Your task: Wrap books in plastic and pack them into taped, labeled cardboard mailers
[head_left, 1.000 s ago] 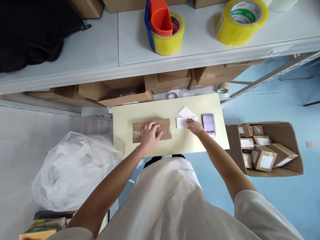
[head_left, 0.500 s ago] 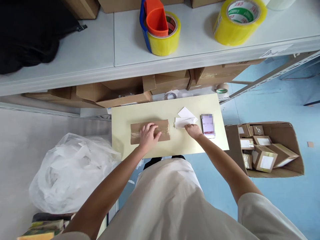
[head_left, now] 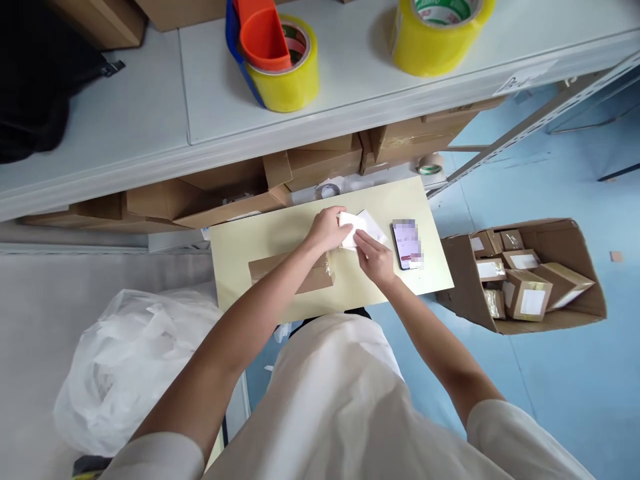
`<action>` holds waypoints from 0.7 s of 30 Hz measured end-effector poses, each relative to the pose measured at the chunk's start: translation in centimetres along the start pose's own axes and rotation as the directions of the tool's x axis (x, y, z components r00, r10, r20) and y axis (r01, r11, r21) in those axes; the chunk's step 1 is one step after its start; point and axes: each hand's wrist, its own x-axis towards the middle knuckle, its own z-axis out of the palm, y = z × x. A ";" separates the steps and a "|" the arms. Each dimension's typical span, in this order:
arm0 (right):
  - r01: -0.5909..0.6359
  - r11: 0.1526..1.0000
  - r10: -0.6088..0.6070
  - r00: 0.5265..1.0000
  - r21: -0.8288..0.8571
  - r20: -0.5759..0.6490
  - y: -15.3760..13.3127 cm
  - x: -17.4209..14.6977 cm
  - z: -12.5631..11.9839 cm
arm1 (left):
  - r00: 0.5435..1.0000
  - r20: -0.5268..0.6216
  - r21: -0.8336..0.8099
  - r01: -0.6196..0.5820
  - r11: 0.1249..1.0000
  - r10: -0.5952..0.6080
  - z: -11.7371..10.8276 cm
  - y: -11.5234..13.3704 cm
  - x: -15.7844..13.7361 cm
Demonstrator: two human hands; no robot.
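Observation:
Over the pale table (head_left: 240,297), my left hand (head_left: 327,230) pinches the left end of a white paper slip (head_left: 351,221) between thumb and fingers. My right hand (head_left: 376,259) has its fingers closed on the same slip from the right; its fingertips partly cover the paper. More white slips (head_left: 376,230) lie under and beside it on the tabletop. A flat brown cardboard box (head_left: 317,277) with clear tape rests to the left, partly hidden by my left forearm. Right of the slips lies a phone (head_left: 406,245) with its screen lit.
On the floor at right stands an open carton (head_left: 590,300) holding several labelled small boxes. A white plastic bag (head_left: 135,367) sits at left. The grey shelf (head_left: 210,80) ahead carries a tape dispenser (head_left: 293,83) and a yellow tape roll (head_left: 435,50); open cartons (head_left: 200,200) are underneath.
My left hand has left the cardboard box and moved right to the paper slips. One slip is now held between both hands. The view has shifted and tilted slightly.

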 end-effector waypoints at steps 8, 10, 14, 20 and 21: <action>-0.319 0.674 0.094 0.932 0.667 0.350 3.6 4.6 -2.3 | 0.977 0.192 0.295 -0.147 0.944 0.092 -5.7 1.9 0.4; -0.390 0.576 0.004 0.880 0.718 0.475 4.2 5.7 -2.8 | 0.985 0.148 0.377 -0.141 0.916 0.090 -6.1 2.1 0.5; -0.403 0.566 -0.070 0.846 0.720 0.529 4.0 6.5 -3.6 | 0.964 -0.005 0.592 -0.211 0.778 0.265 -4.8 2.5 0.5; -0.279 0.691 -0.111 0.870 0.667 0.480 4.2 6.3 -4.1 | 0.831 0.460 0.586 -0.549 0.596 0.313 -0.2 2.6 1.4; -0.280 0.705 -0.098 0.871 0.652 0.481 4.3 6.3 -4.2 | 0.822 0.489 0.576 -0.555 0.600 0.292 0.3 2.5 1.6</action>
